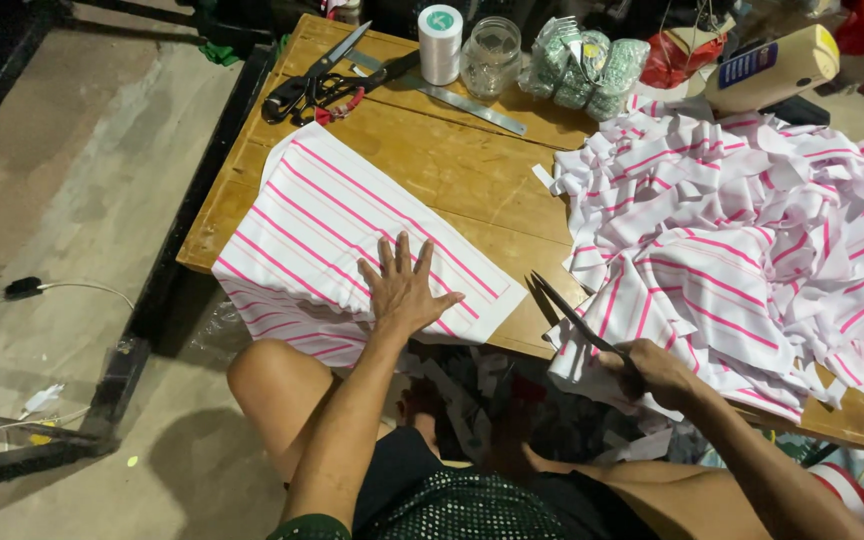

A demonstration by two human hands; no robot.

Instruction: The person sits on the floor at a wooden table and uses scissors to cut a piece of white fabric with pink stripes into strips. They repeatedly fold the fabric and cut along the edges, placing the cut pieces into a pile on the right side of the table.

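My left hand [402,285] lies flat with fingers spread on a folded white cloth with pink stripes [332,215], which rests on the wooden table [452,165] and hangs over its near edge. My right hand [657,372] grips black scissors [567,310], blades parted and pointing toward the far left, just off the table's front edge. They sit beside a large heap of cut white-and-pink striped pieces [742,230] covering the right of the table.
At the table's back lie a second pair of scissors [317,80], a metal ruler [472,105], a white thread spool [440,42], a glass jar [490,55], bagged green items [582,65] and a cream bottle [772,65]. Cloth scraps [472,390] litter the floor by my knees.
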